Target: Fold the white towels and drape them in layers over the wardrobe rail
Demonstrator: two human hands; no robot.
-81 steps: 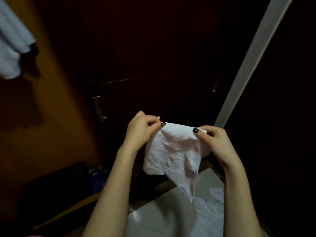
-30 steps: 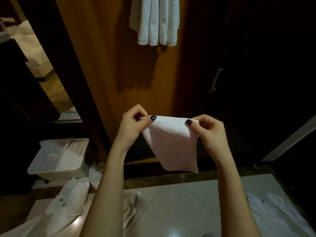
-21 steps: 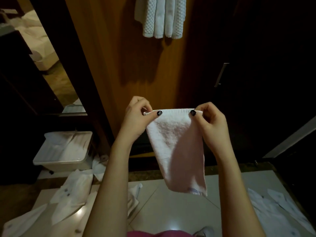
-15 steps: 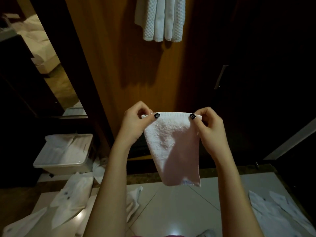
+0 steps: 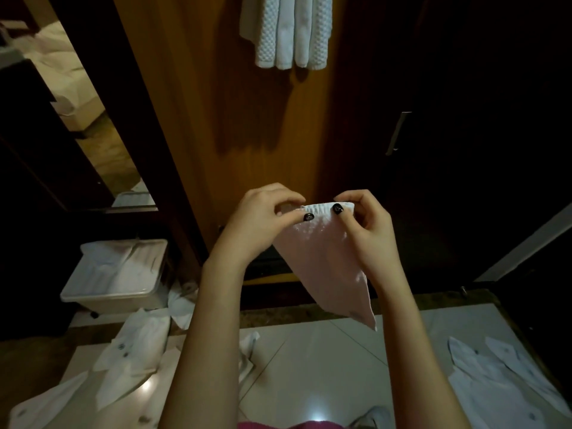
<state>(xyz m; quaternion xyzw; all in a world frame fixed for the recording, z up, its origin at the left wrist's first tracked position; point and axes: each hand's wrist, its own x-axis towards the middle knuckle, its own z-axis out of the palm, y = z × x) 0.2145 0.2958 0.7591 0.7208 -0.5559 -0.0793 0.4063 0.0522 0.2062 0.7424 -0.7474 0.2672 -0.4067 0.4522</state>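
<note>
- Both forearms are raised in front of the chest, hands close together.
- The left hand (image 5: pixel 263 218) and right hand (image 5: pixel 368 230) each pinch the top edge of a small white towel (image 5: pixel 325 261), thumbs facing the camera.
- It hangs below them, over the tiled floor (image 5: pixel 309 366).
- More towels (image 5: pixel 288 29) hang above against the wooden panel (image 5: pixel 192 88).
- No readable writing.

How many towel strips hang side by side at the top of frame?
4 clear strips, left to right: waffle, smooth, smooth, waffle. A shorter flap left of them may be a fifth; their tops are cut off.
</note>
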